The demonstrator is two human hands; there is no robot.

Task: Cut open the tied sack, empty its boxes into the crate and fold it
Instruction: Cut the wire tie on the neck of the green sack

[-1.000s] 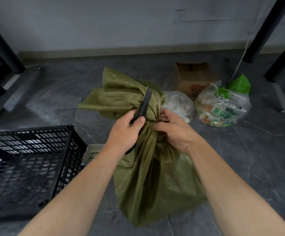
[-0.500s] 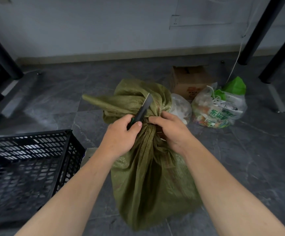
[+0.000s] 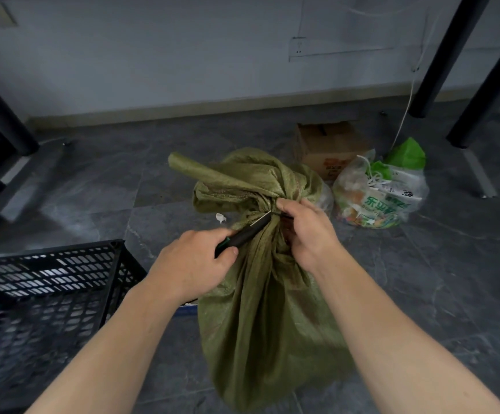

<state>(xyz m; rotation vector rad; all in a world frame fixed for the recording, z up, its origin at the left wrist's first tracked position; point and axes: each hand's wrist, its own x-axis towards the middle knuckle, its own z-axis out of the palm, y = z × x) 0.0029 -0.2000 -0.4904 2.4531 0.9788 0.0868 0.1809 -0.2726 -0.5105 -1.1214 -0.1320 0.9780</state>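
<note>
An olive-green woven sack [image 3: 266,309] stands on the grey floor, bunched at a tied neck with its loose top flopped back and left. My left hand [image 3: 193,262] grips a black utility knife [image 3: 244,234] whose blade tip touches the tied neck. My right hand [image 3: 307,231] pinches the neck just right of the blade. The black plastic crate [image 3: 45,291] sits at the lower left. The sack hides its boxes.
Behind the sack stand a brown cardboard box [image 3: 331,146] and a clear plastic bag of packets [image 3: 380,192] with a green bag on it. Black table legs [image 3: 443,55] rise at the right and left. A small white scrap [image 3: 220,217] lies on the floor.
My left hand drew back toward me and tipped the knife from upright to nearly level, its tip now at the neck. The sack's loose top flopped back. A white scrap appeared on the floor.
</note>
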